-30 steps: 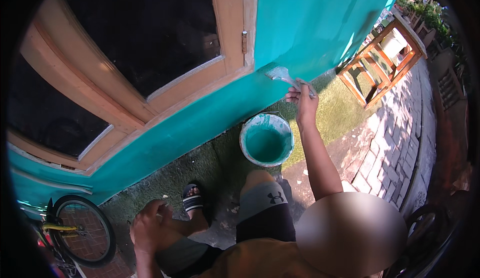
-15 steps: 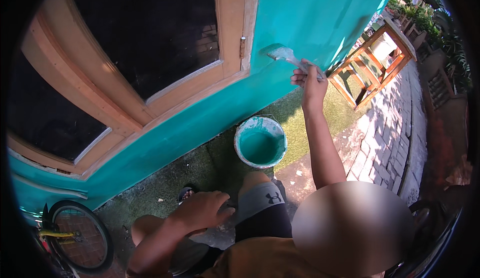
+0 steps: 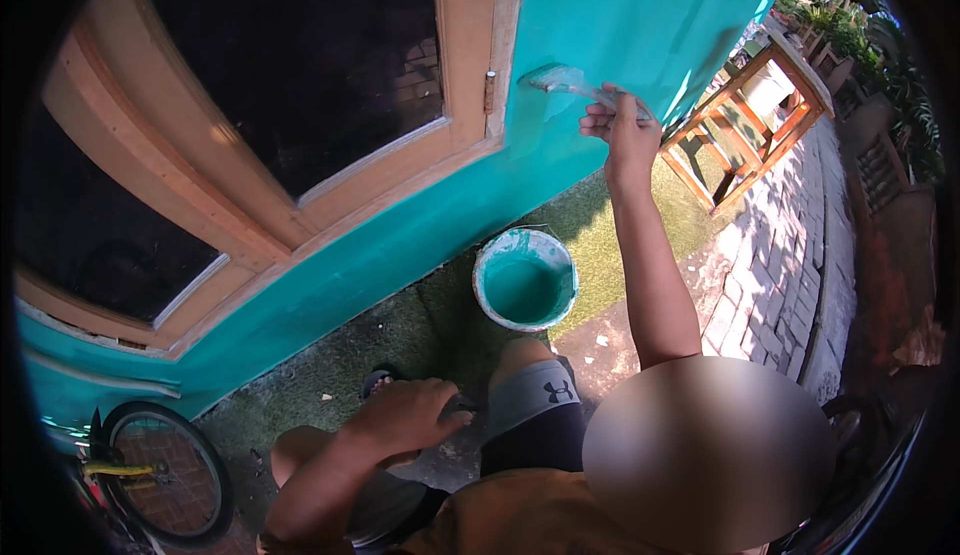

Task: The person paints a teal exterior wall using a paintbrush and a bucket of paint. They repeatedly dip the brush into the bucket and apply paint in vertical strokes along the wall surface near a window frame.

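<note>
My right hand (image 3: 627, 140) is closed around the handle of a paintbrush (image 3: 590, 90). The brush's paint-smeared bristles touch the turquoise wall (image 3: 620, 15) just right of the wooden window frame (image 3: 475, 105). Below stands a white paint-streaked bucket (image 3: 482, 290), upright on the ground near the wall's foot, with turquoise paint (image 3: 522, 290) inside. My left hand (image 3: 410, 417) hangs loosely over my bent knee, thumb apart from the fingers, with nothing visible in it.
A bicycle wheel (image 3: 222, 495) stands at the lower left. To the far right, a wooden stool (image 3: 722, 200) sits beside the wall, next to a paved brick path (image 3: 765, 275). Green mossy ground (image 3: 610, 240) runs along the wall's base. Plants (image 3: 840, 30) grow beyond.
My right hand and the paintbrush have shifted slightly up along the wall, the bristles still on it. My left hand stays about where it was.
</note>
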A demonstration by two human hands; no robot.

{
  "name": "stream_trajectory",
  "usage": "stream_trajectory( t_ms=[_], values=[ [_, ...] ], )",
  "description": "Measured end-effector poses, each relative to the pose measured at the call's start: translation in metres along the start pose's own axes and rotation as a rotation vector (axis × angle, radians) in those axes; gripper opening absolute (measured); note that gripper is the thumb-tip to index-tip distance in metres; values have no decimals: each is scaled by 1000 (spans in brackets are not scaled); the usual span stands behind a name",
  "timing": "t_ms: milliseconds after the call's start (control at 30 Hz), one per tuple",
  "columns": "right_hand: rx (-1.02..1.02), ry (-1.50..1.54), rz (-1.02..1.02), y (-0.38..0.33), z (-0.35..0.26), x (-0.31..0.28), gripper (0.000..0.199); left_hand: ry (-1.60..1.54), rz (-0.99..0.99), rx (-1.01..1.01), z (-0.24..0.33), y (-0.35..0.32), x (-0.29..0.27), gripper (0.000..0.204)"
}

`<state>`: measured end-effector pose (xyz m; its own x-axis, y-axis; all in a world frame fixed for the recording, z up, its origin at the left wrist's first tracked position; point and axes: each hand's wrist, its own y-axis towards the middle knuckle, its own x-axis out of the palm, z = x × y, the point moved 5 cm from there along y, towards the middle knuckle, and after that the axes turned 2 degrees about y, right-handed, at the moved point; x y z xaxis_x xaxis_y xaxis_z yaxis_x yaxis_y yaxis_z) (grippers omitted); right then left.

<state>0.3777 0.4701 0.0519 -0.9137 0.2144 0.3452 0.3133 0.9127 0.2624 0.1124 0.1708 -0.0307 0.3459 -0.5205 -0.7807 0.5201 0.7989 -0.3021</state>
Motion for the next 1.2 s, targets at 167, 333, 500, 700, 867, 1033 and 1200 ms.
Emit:
stream_trajectory(
  t_ms=[167, 333, 500, 700, 867, 1033, 1200],
  values=[
    [-169, 49, 9, 3, -58, 9, 33, -24, 1, -49, 1, -1, -11, 44],
    [60, -76, 43, -24, 48, -40, 34, -19, -1, -80, 0, -5, -19, 47],
    [191, -121, 89, -51, 121, -50, 30, -9, 25, -56, 0, -8, -15, 46],
    [124, -49, 67, -38, 87, -22, 33, 28, -4, -39, -2, -10, -4, 46],
    [49, -32, 54, -22, 29, -3, 34, 16, -19, -67, -3, -10, -4, 45],
    [-58, -2, 33, -3, -29, 15, 35, 3, -65, -75, 1, -8, -6, 46],
    [-185, 38, 1, 17, -83, 31, 35, 32, -84, -73, 0, -6, -4, 50]
  ],
)
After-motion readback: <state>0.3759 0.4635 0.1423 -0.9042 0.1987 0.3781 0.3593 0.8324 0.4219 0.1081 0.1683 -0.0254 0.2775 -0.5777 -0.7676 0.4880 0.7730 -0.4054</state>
